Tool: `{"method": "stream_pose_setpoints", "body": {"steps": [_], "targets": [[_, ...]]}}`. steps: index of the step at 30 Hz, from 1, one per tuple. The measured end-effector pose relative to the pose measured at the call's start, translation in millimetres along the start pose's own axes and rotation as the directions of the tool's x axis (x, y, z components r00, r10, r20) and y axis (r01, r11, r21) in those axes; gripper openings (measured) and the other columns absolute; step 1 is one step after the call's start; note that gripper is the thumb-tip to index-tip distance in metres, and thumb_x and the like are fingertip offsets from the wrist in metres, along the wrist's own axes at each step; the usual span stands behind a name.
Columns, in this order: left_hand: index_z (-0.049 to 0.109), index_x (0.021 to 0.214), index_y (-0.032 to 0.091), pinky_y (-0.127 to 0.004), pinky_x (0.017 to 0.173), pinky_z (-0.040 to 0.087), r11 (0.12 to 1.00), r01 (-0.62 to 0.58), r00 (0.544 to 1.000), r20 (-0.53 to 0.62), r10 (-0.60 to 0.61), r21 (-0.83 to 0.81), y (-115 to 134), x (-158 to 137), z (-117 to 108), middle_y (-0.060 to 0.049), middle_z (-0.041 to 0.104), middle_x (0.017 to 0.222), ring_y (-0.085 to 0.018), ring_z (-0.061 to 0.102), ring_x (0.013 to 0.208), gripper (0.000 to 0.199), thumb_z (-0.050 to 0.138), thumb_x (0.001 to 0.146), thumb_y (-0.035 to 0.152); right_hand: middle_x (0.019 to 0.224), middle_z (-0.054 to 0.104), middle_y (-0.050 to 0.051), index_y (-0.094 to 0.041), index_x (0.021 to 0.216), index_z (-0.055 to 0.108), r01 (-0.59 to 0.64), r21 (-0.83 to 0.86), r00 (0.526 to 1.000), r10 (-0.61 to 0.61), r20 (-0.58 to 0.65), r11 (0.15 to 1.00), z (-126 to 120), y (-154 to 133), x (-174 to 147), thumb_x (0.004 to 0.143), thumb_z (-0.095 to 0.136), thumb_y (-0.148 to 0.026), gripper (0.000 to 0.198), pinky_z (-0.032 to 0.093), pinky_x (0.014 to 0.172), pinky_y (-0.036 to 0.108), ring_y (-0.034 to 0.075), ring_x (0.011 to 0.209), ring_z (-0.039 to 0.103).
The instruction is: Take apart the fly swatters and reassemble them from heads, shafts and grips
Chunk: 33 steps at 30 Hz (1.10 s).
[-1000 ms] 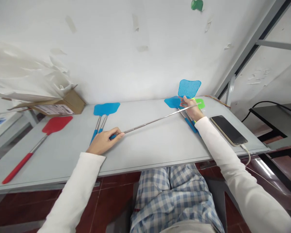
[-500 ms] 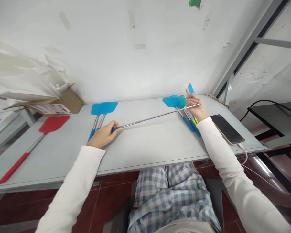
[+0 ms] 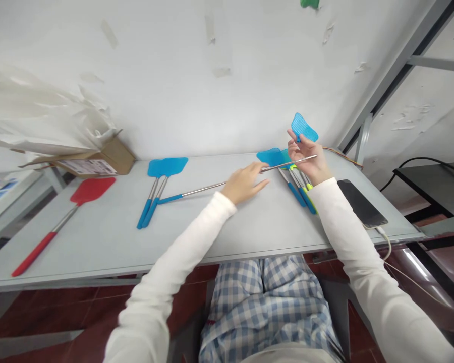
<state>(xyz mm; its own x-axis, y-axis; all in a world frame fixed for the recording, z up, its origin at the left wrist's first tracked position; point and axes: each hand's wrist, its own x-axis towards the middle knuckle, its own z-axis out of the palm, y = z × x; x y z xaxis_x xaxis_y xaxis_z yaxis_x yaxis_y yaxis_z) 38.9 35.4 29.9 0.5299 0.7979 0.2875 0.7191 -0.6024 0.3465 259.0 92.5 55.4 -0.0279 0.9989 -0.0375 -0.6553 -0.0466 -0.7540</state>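
A telescopic metal rod with a blue grip slants across the table, its bare tip by my right palm. My left hand is on the rod past its middle, fingers closed over it and thumb sticking out. Between the fingertips of my right hand is a blue fly swatter head, raised above the table and apart from the rod's tip. Under my right hand lie several fly swatters with blue and yellow-green handles, partly hidden. Two blue fly swatters lie side by side to the left.
A red fly swatter lies at the left on the grey table. Behind it stands an open cardboard box with white wrapping. A phone with a charging cable lies beside my right forearm. The white wall borders the back edge.
My left hand has slid from the rod's blue grip rightward along the shaft. My right hand has turned and lifted slightly, so the blue swatter head now shows its flat face.
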Motion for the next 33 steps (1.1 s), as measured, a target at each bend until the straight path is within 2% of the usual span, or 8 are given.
{"method": "stream_pose_setpoints", "body": {"steps": [3, 6, 9, 15, 21, 33], "targets": [[0.051, 0.132, 0.023, -0.03, 0.082, 0.047, 0.999, 0.004, 0.999, 0.043, -0.006, 0.05, 32.5, 33.0, 6.7, -0.008, 0.066, 0.125, -0.023, 0.065, 0.107, 0.037, 0.036, 0.102, 0.037, 0.077, 0.067, -0.001, -0.021, 0.084, 0.068, -0.011, -0.03, 1.0, 0.012, 0.025, 0.999, -1.7, 2.8, -2.0, 0.088, 0.06, -0.019, 0.009, 0.055, 0.058, 0.018, 0.008, 0.064, 0.059], [0.054, 0.128, 0.026, -0.029, 0.08, 0.045, 0.998, 0.018, 0.999, 0.034, -0.02, 0.067, 43.6, 45.6, 2.8, -0.006, 0.068, 0.122, -0.023, 0.065, 0.107, 0.037, 0.033, 0.103, 0.041, 0.077, 0.068, 0.0, -0.019, 0.075, 0.065, 0.023, -0.063, 0.999, -0.025, -0.027, 0.998, -12.0, 3.7, 1.0, 0.087, 0.059, -0.014, 0.015, 0.054, 0.058, 0.016, 0.006, 0.062, 0.057], [0.055, 0.126, 0.028, -0.028, 0.078, 0.044, 0.996, 0.041, 0.999, 0.013, -0.042, 0.075, 42.9, 45.8, -6.0, -0.006, 0.069, 0.118, -0.022, 0.066, 0.104, 0.039, 0.03, 0.102, 0.045, 0.074, 0.066, -0.002, -0.018, 0.068, 0.062, 0.1, -0.101, 0.989, -0.11, -0.102, 0.99, -23.9, 5.5, 6.5, 0.085, 0.061, -0.009, 0.02, 0.052, 0.057, 0.015, 0.006, 0.061, 0.055], [0.055, 0.124, 0.029, -0.03, 0.077, 0.044, 0.983, 0.146, 0.989, 0.022, -0.149, 0.109, 37.5, 42.1, -10.6, -0.006, 0.071, 0.105, -0.024, 0.068, 0.094, 0.044, 0.024, 0.102, 0.05, 0.073, 0.067, -0.004, -0.02, 0.07, 0.065, 0.211, -0.143, 0.968, -0.227, -0.105, 0.967, -33.3, 11.5, 10.4, 0.076, 0.076, -0.012, 0.015, 0.055, 0.06, 0.016, 0.007, 0.064, 0.059], [0.058, 0.12, 0.028, -0.034, 0.077, 0.044, 0.965, 0.239, 0.97, 0.013, -0.242, 0.109, 28.1, 39.5, -0.1, -0.007, 0.072, 0.101, -0.027, 0.068, 0.093, 0.044, 0.023, 0.102, 0.048, 0.076, 0.07, -0.004, -0.022, 0.072, 0.066, 0.217, -0.049, 0.958, -0.223, -0.181, 0.975, -34.3, 12.8, 12.2, 0.078, 0.077, -0.017, 0.013, 0.059, 0.066, 0.015, 0.006, 0.067, 0.064], [0.058, 0.124, 0.029, -0.035, 0.079, 0.044, 0.95, 0.283, 0.958, 0.008, -0.286, 0.136, 22.2, 42.2, 8.4, -0.009, 0.072, 0.105, -0.028, 0.068, 0.096, 0.046, 0.023, 0.102, 0.047, 0.075, 0.07, -0.006, -0.022, 0.072, 0.066, 0.19, -0.067, 0.973, -0.197, -0.121, 0.979, -29.6, 20.3, 7.0, 0.075, 0.08, -0.022, 0.015, 0.059, 0.072, 0.017, 0.006, 0.071, 0.066]]}}
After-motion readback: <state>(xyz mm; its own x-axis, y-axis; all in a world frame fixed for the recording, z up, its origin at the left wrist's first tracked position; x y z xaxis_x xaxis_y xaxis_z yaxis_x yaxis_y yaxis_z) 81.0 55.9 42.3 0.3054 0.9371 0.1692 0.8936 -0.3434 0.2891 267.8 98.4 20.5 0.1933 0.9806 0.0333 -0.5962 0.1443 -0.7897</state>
